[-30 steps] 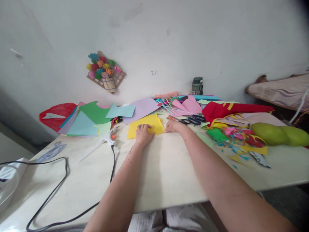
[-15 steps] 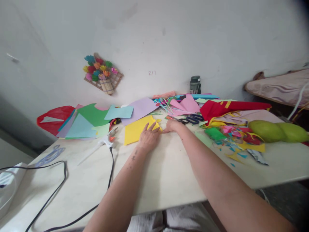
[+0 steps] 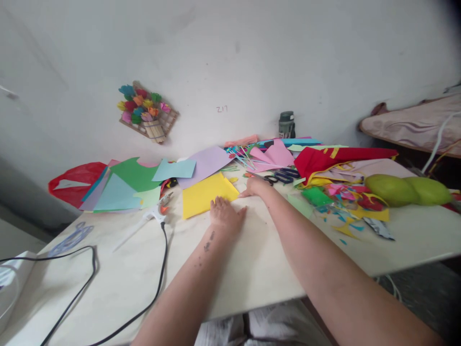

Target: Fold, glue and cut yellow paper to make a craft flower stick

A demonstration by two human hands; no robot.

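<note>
A yellow sheet of paper (image 3: pixel 201 193) lies on the table in front of me. My left hand (image 3: pixel 225 215) rests at its near edge, palm down, thumb spread out to the right and fingertips at the paper. Beyond the sheet's right corner is my right hand (image 3: pixel 255 186), its thumb stretched toward that corner; its other fingers are partly hidden, and it appears open. Just past it lie scissors (image 3: pixel 271 180) and a second, dark-blue-handled pair (image 3: pixel 284 176). A small yellow scrap (image 3: pixel 233 179) is near the sheet's far edge.
On the left are a white glue gun (image 3: pixel 155 211) with its black cord (image 3: pixel 163 269) and sheets of green paper (image 3: pixel 135 174). Red fabric (image 3: pixel 324 161), colourful scraps (image 3: pixel 345 226) and green fruit-like objects (image 3: pixel 406 189) lie right. A bottle (image 3: pixel 286 126) stands by the wall.
My left hand has slid back toward me off most of the yellow sheet, its thumb now spread. The right hand stays by the corner. The view has shifted slightly.
</note>
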